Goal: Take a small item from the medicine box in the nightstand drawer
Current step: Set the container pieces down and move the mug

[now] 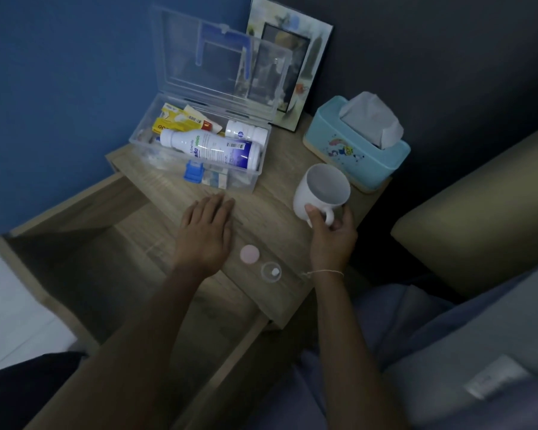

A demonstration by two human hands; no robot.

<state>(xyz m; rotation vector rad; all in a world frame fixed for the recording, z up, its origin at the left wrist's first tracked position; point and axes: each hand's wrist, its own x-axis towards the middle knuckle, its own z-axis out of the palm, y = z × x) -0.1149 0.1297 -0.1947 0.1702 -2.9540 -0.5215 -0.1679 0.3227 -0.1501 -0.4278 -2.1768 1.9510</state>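
The clear plastic medicine box (255,178) stands open on the wooden nightstand top (271,218), its lid upright. Inside lie a large white bottle (212,148), a smaller white bottle (246,131), yellow packets and a blue item. Near the front edge sit a pink round cap (249,254) and a small clear cup (271,272) holding a white pill. My left hand (207,232) rests flat on the top, fingers spread, just left of the cap. My right hand (331,234) grips the handle of a white mug (322,190), which is tilted towards me.
The nightstand drawer (112,274) hangs open below my left arm. A blue tissue box (354,150) stands at the back right, and a picture frame (292,57) leans on the wall behind the box. A beige cushion (479,212) lies to the right.
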